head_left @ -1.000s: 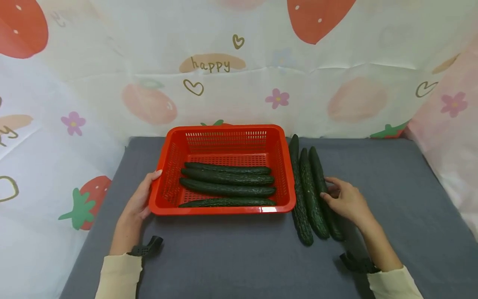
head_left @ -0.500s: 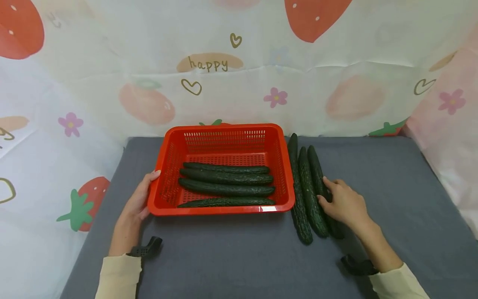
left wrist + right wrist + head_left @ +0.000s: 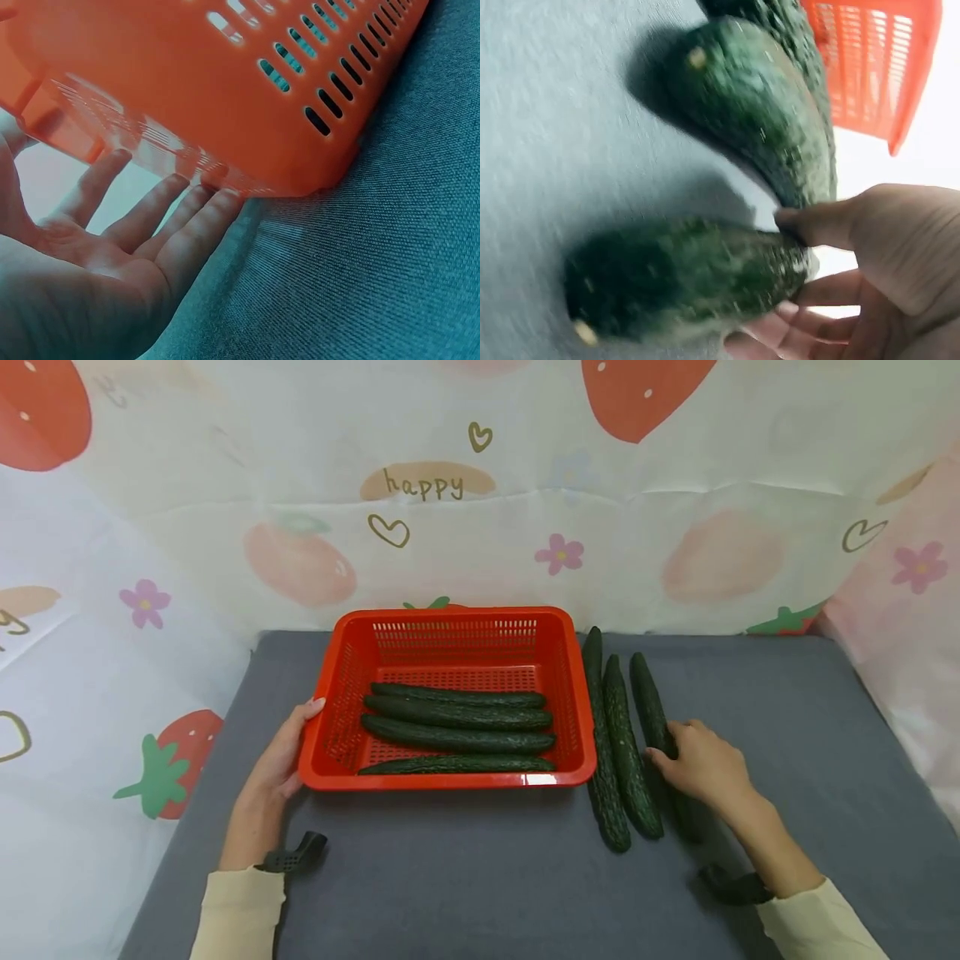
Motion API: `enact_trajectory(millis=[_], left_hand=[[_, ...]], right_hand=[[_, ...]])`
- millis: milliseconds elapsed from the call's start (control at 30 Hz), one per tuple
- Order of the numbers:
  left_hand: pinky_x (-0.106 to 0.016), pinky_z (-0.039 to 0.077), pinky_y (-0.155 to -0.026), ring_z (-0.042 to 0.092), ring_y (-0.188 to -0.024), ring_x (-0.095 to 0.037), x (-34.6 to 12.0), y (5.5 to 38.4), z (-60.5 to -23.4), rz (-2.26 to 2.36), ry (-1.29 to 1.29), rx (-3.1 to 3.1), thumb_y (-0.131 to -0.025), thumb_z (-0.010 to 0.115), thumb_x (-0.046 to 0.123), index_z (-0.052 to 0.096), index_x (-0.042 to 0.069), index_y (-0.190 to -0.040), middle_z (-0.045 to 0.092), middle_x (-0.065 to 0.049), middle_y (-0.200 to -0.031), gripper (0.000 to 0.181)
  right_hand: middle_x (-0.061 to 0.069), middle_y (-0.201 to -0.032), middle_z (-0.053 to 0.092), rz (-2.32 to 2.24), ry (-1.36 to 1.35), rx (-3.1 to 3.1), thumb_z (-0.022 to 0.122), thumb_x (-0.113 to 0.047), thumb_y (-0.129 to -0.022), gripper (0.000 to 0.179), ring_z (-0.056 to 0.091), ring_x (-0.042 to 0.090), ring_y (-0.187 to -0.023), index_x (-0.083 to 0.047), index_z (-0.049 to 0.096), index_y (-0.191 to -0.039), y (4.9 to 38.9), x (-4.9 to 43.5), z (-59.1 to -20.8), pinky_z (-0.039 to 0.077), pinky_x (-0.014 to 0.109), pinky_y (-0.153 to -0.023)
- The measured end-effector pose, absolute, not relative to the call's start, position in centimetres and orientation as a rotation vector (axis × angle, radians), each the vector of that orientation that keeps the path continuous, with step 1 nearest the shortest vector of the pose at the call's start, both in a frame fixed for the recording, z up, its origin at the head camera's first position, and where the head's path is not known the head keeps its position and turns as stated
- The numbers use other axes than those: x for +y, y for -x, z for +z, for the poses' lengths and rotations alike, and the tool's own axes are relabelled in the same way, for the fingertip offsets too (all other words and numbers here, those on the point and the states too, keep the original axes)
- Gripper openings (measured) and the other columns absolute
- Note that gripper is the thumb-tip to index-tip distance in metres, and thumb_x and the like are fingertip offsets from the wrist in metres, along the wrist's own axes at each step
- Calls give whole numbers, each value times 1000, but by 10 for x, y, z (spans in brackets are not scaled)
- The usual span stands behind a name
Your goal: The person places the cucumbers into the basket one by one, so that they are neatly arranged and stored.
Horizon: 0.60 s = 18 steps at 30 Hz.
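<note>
My right hand (image 3: 703, 762) grips a long dark green cucumber (image 3: 649, 697) around its middle. In the right wrist view the thumb lies on one side of this cucumber (image 3: 682, 281) and the fingers go round the other. Two more cucumbers lie to its left on the cloth: a near one (image 3: 630, 760) and one right beside the basket (image 3: 609, 802). My left hand (image 3: 279, 758) holds the left side of the red plastic basket (image 3: 450, 782), thumb over the rim. Its fingertips (image 3: 225, 199) touch the outer wall from below the rim. Several cucumbers (image 3: 457, 741) lie crosswise inside.
A grey cloth (image 3: 465, 877) covers the table. Behind it hangs a pale curtain (image 3: 465, 560) printed with strawberries, flowers and hearts, which also runs down the left and right sides. Each wrist wears a black strap.
The right hand has moved slightly right with its cucumber, opening a gap between it and the two other loose ones. The left hand and the basket stay in place.
</note>
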<state>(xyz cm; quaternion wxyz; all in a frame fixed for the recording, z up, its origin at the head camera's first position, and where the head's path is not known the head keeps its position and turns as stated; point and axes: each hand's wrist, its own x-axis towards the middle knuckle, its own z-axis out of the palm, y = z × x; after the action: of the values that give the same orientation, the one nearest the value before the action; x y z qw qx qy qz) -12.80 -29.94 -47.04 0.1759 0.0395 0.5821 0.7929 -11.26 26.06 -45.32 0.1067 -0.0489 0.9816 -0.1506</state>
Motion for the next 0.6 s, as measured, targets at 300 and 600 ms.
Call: enact_trajectory(millis=[300, 600], left_hand=[[-24, 62, -88, 71, -103, -5, -301, 127, -471, 2259, -126, 1643, -115, 34, 33, 44, 22, -142, 69, 9, -119, 31], [-24, 62, -89, 71, -104, -6, -301, 126, -470, 2250, -136, 1635, -116, 34, 34, 39, 22, -150, 69, 8, -122, 37]], right_hand=[[36, -130, 66, -621, 108, 2747, 63, -41, -105, 73, 68, 49, -111, 15, 46, -148, 119, 269, -447, 58, 59, -83], [39, -130, 64, -670, 52, 2729, 65, -37, -102, 67, 65, 54, -115, 18, 54, -139, 123, 265, -446, 57, 63, -89]])
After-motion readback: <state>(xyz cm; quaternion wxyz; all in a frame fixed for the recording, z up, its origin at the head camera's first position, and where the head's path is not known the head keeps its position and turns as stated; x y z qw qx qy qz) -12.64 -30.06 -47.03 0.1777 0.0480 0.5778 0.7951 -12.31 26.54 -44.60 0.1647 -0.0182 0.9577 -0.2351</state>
